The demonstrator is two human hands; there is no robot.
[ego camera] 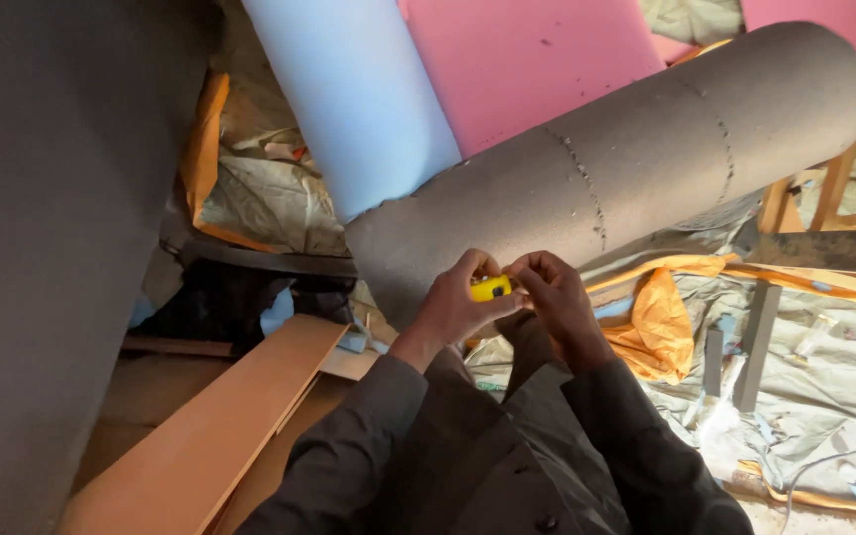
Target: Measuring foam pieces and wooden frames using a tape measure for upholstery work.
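Both hands meet at my chest, left hand (453,302) and right hand (557,297) pinching a small yellow tool (490,288) between them, just below the grey foam roll (626,159).

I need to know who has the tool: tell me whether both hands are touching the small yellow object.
Touching. The head view shows the left hand and right hand both closing fingers around the small yellow object, with no gap visible.

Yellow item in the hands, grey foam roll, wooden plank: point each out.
yellow item (490,288), head view, on its visible yellow face between the two hands.
grey foam roll (646,149), head view, mid curved side.
wooden plank (220,426), head view, middle of its top face.
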